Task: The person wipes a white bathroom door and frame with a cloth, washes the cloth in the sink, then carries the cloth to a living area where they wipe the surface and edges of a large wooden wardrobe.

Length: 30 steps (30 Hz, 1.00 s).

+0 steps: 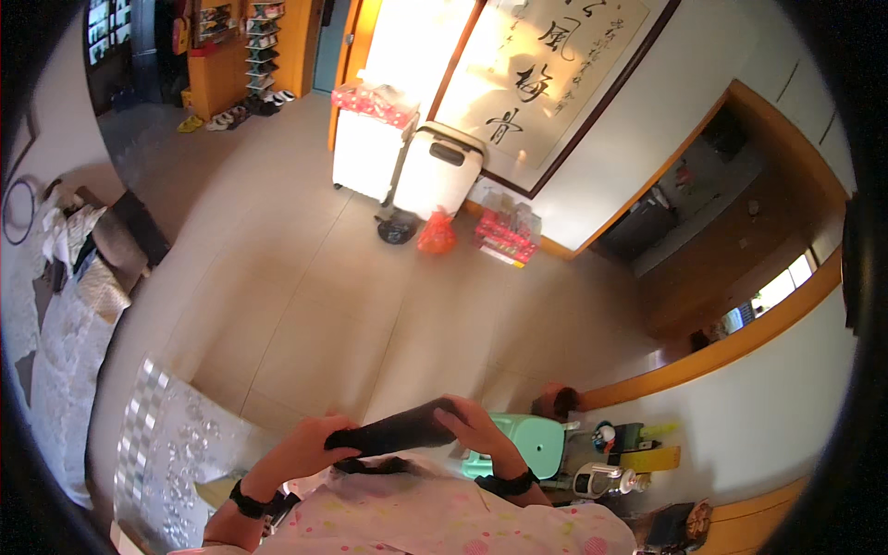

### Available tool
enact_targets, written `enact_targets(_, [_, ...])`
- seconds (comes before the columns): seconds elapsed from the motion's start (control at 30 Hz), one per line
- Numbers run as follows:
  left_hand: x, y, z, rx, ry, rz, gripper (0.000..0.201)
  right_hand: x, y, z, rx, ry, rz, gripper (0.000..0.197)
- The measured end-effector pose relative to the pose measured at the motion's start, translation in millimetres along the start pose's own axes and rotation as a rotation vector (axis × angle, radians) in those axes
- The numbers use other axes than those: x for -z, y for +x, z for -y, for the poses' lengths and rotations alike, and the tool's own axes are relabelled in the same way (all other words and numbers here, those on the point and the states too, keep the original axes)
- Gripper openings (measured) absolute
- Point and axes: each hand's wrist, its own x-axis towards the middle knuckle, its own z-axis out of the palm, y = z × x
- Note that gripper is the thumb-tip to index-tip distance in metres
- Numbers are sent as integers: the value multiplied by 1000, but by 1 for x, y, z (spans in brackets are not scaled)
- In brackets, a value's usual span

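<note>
A long black piece (396, 431), soft-looking like folded cloth, stretches between my two hands over my lap; its exact kind is not clear. At its left end my left hand (313, 448) is closed round it, thumb along the lower edge. My right hand (470, 427) grips the other end, slightly higher, so the piece tilts up to the right. Each wrist wears a black band. Just beneath, another dark item (393, 465) lies against my pale clothing with coloured dots (435, 509), partly hidden.
To my right stand a green plastic stool (538, 444) and a glass jug (597, 479). A table with a clear patterned cover (176, 453) is at left, a covered sofa (69, 370) beyond. Ahead are a white suitcase (439, 171), red bag (437, 233), black bag (396, 228) and red cartons (507, 239).
</note>
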Motion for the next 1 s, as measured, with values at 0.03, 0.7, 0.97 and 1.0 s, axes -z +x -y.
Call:
enact_targets(0.03, [15, 17, -5, -13, -8, 3, 28, 8, 18, 7, -46, 69, -11, 23])
enact_targets(0.7, [150, 392, -22, -148, 143, 40, 38, 188, 360, 38, 340, -196, 90, 21])
enact_targets(0.97, [237, 446, 20, 96, 68, -146, 28, 196, 509, 38, 474, -139, 226, 22])
enact_targets(1.0, [254, 450, 27, 66, 31, -219, 28, 192, 528, 37, 492, 9, 184, 24])
